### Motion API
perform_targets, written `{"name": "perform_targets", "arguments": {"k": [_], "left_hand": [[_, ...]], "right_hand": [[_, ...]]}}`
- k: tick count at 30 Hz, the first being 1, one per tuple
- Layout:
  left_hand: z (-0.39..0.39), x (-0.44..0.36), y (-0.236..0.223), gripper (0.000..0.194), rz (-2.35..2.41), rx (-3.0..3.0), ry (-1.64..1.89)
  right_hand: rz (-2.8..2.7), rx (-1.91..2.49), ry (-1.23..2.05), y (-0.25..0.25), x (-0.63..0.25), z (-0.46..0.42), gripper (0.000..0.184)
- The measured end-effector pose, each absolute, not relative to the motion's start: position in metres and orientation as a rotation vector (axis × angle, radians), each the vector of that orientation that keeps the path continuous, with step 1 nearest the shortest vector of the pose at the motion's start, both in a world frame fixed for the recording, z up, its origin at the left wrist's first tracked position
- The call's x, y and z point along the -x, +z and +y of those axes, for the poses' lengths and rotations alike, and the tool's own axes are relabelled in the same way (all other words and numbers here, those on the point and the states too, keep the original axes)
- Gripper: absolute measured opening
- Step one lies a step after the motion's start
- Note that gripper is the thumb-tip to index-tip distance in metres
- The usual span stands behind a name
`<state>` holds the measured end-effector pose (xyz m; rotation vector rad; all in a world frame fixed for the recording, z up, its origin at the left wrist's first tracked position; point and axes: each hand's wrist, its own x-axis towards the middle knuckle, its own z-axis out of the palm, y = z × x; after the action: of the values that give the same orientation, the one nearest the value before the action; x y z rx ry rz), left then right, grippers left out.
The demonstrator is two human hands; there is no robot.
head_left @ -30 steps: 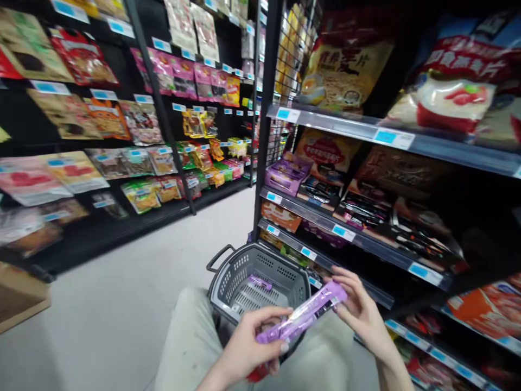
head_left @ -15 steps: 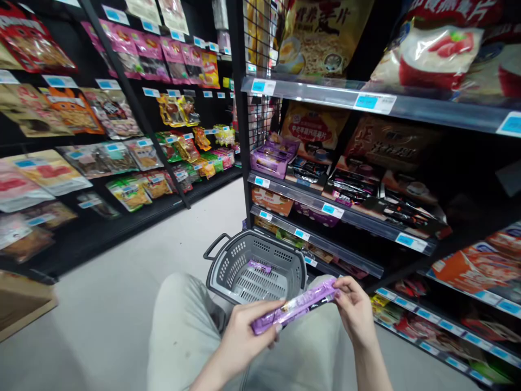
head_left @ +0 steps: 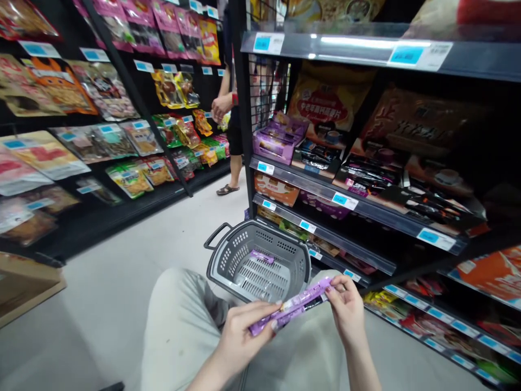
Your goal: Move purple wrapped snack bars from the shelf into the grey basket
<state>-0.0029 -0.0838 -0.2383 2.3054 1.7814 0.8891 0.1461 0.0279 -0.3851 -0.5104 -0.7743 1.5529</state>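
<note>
Head view: we've got 1 shiny purple foil stick pkt (head_left: 299,305) at least (can't tell if 2 lie together), long & thin, slanting above our pale trousers (head_left: 175,326). L hand (head_left: 240,332) has a narrow grip, thumb & fingers closed on its lower end; R hand (head_left: 349,309) pinches the upper end, grip also narrow. Just beyond: 1 gray plastic basket (head_left: 234,256), rounded corners, slotted base, w/ 1 small purple pkt (head_left: 261,256) inside. Floor (head_left: 118,293) = smooth, light gray. To the R, dark shelving (head_left: 305,183), clear-fronted edges; 3 price tags on the edge below 1 open purple carton (head_left: 274,145). Wire mesh (head_left: 262,87) on its side. Far L: 1 brown cardboard box (head_left: 24,288). Bagged snacks (head_left: 130,182) fill the L racks. Past the mesh, 1 other person (head_left: 235,127), red wristband, 1 sandal (head_left: 227,190) visible.
</note>
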Motion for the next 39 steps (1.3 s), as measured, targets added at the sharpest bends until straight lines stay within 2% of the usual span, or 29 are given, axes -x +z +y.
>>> {"name": "perform_targets", "arguments": {"k": [5, 12, 17, 22, 24, 27, 29, 34, 39], "left_hand": [[-0.082, 0.027, -0.265, 0.025, 1.873, -2.289, 0.732], [-0.079, 0.061, -0.282, 0.037, 2.002, -2.053, 0.384], [-0.076, 0.081, -0.302, 0.043, 2.092, -1.520, 0.624], [-0.071, 0.093, -0.335, 0.075, 1.819, -0.972, 0.962], [-0.069, 0.095, -0.340, 0.069, 1.754, -0.920, 0.925], [-0.069, 0.095, -0.341, 0.043, 1.734, -0.900, 0.813], [-0.068, 0.096, -0.342, 0.033, 1.774, -0.887, 0.795], [-0.068, 0.097, -0.348, 0.022, 1.879, -0.963, 0.729], [-0.070, 0.090, -0.343, 0.022, 1.943, -1.044, 0.627]], "right_hand": [[-0.735, 0.596, 1.571, -0.404, -0.115, 0.032, 0.029], [-0.771, 0.617, 1.597, -0.419, -0.056, 0.062, 0.034], [-0.780, 0.495, 1.730, -0.436, -0.016, 0.071, 0.040], [-0.744, 0.296, 1.960, -0.442, 0.006, 0.055, 0.063], [-0.746, 0.256, 2.038, -0.440, 0.009, 0.048, 0.063], [-0.789, 0.223, 2.172, -0.438, 0.014, 0.041, 0.065], [-0.766, 0.246, 2.199, -0.438, 0.017, 0.039, 0.063], [-0.618, 0.357, 2.206, -0.437, 0.018, 0.039, 0.044], [-0.521, 0.453, 2.127, -0.429, 0.008, 0.044, 0.041]]}}
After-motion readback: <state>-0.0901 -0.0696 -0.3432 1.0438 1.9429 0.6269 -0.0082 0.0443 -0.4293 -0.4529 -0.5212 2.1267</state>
